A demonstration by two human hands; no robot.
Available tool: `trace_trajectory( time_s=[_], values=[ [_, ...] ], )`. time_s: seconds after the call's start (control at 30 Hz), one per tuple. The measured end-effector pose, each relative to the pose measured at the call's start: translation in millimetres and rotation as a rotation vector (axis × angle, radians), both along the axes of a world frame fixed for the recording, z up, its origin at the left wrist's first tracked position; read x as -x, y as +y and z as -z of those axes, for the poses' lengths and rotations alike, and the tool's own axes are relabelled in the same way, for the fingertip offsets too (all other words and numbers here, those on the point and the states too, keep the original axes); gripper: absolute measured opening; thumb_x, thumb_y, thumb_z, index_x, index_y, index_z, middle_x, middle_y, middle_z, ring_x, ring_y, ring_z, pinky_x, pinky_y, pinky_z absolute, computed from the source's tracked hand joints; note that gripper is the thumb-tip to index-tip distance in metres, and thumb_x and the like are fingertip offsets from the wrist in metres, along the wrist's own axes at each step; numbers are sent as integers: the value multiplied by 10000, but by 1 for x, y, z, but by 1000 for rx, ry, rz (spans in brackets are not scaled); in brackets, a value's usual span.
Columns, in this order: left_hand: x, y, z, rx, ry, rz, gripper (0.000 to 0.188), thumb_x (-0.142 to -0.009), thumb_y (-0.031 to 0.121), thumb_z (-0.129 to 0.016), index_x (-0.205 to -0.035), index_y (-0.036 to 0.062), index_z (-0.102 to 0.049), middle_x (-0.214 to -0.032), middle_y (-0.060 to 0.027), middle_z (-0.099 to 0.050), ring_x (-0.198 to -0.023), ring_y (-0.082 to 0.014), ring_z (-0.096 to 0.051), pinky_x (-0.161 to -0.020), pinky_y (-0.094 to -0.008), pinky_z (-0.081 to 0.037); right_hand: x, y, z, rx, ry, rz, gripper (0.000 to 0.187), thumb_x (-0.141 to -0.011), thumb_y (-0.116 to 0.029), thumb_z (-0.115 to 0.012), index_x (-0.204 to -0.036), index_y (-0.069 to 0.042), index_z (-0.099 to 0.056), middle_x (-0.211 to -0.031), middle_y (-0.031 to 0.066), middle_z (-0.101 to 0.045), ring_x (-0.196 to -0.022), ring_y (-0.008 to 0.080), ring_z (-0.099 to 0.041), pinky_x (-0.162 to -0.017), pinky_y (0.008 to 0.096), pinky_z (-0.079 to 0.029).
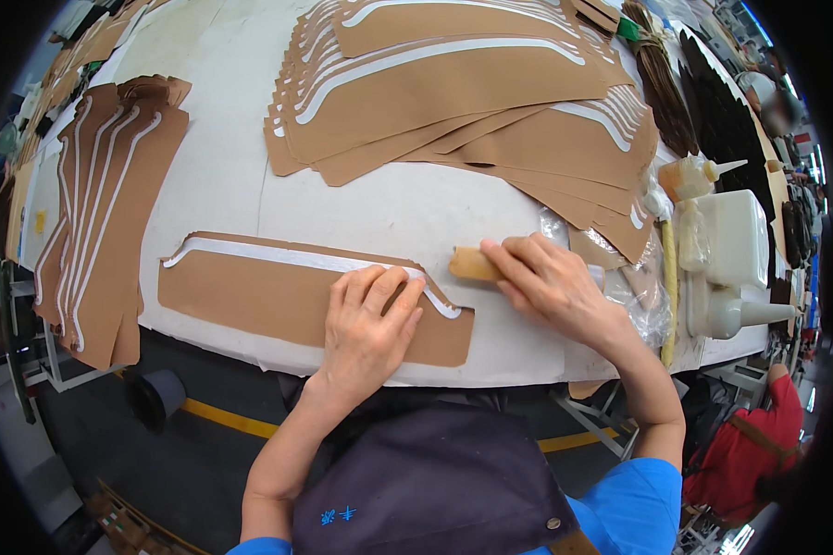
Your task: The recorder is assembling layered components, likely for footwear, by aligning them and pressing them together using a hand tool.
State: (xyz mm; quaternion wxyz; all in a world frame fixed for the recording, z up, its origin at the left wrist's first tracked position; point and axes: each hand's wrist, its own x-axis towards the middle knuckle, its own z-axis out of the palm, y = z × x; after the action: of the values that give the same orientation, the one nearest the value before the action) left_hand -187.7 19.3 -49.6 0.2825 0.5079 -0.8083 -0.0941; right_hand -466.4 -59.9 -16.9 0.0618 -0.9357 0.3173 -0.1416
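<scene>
Rests the left hand [375,310], palm down, on a long, flat panel of brown sheet material [241,291] lying lengthwise along the near edge of the white-covered bench [222,194], reaching well out to the left of that hand and a little past it to the right. Has the left fingers half bent and close together, nothing gripped, tips at the narrow white strip [268,252] running along the panel's far edge and slanting down at the right end. Clasps in the right hand [551,282], beyond the panel's right end, a tan, bar-shaped piece [472,264], fingers and thumb closed round it, one end sticking out toward the left hand; cannot tell whether touching the bench or just above it. Shows, beyond both hands, a broad fanned pile of brown panels with curved white strips [453,88], and well to the left of the left hand a smaller overlapping stack of similar brown pieces [125,213]. Has, just right of the right hand, crumpled clear plastic [652,305] beside a thin yellow rod [669,296], then a square-sided white plastic container [740,236] and, farther off, an amber bottle with a pointed spout [690,178].
</scene>
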Motion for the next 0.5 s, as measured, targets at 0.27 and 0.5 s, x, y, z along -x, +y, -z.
trace_trajectory(
  time_s=[0.27, 0.5],
  values=[
    [3, 16, 1, 17, 19, -18, 395, -868, 90, -785, -1256, 45, -725, -1243, -69, -634, -1192, -274, -584, -1061, -473, -453, -11, -3, -8, -199, 43, -295, 491, -890, -150, -731, -1360, -34, -647, -1132, 81, -597, -1003, 227, -639, -796, 374, -569],
    [2, 18, 7, 12, 20, -27, 405, -878, 109, -786, -1277, 66, -736, -1293, -78, -640, -1226, -307, -571, -1059, -499, -458, -25, -11, -7, -14, 57, -410, 454, -873, -132, -655, -1295, 37, -666, -1189, 92, -595, -1068, 224, -591, -857, 363, -481]
  ],
)
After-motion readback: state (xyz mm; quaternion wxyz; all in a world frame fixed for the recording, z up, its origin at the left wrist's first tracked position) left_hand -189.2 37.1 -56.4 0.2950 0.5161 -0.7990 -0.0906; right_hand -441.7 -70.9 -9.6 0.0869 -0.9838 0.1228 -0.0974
